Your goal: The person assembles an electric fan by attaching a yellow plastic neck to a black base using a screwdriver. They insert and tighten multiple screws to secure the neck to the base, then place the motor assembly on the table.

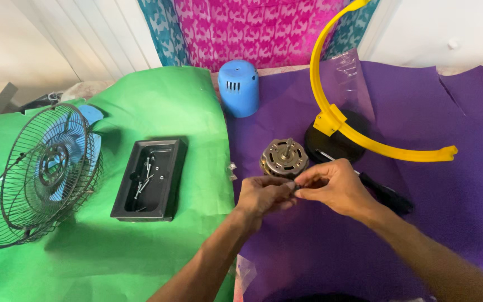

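The fingers [293, 187] of both hands meet, pinched shut on something too small to make out, just in front of the fan motor [284, 158]. The left hand [263, 196] and right hand [334, 186] hover over purple paper [320, 246], open toward the near edge. The ribbed metal motor stands beside a black round base [336, 144] bearing a curved yellow bracket [353, 128]. On green paper [157, 106] lie a black tray [151, 180] of screws and a wire fan guard [34, 173].
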